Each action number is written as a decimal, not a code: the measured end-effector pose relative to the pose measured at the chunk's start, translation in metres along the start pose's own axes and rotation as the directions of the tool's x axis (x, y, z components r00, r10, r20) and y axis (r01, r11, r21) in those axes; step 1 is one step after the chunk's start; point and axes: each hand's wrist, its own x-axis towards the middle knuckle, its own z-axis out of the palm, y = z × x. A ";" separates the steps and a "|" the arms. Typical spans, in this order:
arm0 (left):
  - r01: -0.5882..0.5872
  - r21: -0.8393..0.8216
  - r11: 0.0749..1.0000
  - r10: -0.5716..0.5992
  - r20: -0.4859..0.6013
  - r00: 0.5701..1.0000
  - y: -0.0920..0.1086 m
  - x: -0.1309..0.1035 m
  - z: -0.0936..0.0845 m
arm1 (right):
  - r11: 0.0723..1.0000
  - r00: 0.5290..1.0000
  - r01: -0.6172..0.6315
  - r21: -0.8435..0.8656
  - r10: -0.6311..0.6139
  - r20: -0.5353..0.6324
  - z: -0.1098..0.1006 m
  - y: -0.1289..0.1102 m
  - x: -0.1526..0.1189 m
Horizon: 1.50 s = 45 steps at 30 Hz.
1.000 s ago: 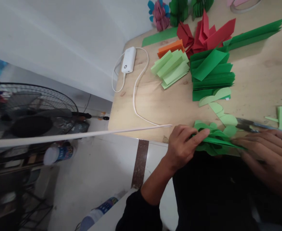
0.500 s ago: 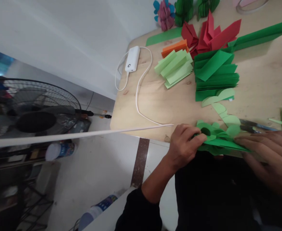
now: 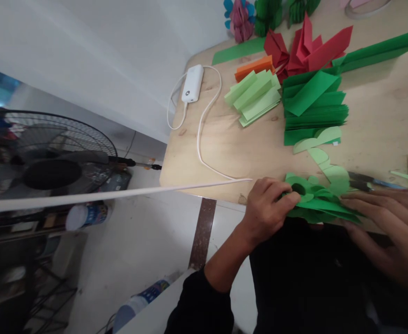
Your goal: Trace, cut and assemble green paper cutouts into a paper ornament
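Note:
At the table's front edge, my left hand (image 3: 269, 204) pinches the left end of a green paper craft (image 3: 315, 199) between thumb and fingers. The craft has layered, rounded petals and a round hole near my left thumb. My right hand (image 3: 391, 213) has its fingers stretched out, their tips resting on the craft's right end, with the thumb apart below. Behind the right fingers lies a dark, slim tool (image 3: 364, 181) with a blue part, half hidden. Light-green scalloped paper pieces (image 3: 332, 174) lie just behind the craft.
Folded green paper (image 3: 313, 106), light-green folded paper (image 3: 255, 97), orange paper (image 3: 254, 68) and red paper (image 3: 311, 51) lie farther back on the table (image 3: 224, 148). A white power bank (image 3: 192, 83) trails a cable across the left side. A black fan (image 3: 54, 162) stands left.
My right thumb has moved away from the craft's lower edge, and the craft's right end looks slightly more spread. My left hand keeps its pinch.

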 end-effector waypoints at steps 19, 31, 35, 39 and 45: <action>-0.033 0.005 0.999 0.034 -0.090 0.995 0.002 0.004 0.001 | 0.998 0.999 0.027 -0.065 -0.025 0.038 0.007 -0.004 0.028; -0.024 0.021 0.999 0.025 -0.050 0.998 0.002 0.005 0.001 | 0.999 0.997 0.044 0.020 -0.045 0.065 0.012 0.001 0.028; -0.008 0.002 1.000 0.008 -0.024 1.000 0.002 0.007 -0.001 | 0.997 0.997 0.061 0.045 -0.063 0.043 0.016 0.002 0.030; 0.021 0.006 1.000 -0.021 0.025 0.999 0.003 0.009 -0.003 | 0.997 0.999 0.032 0.077 -0.034 0.019 0.019 0.002 0.030; 0.044 -0.049 0.998 -0.044 -0.013 0.999 0.004 0.012 -0.003 | 0.995 1.000 0.011 0.098 -0.013 0.024 0.020 0.004 0.028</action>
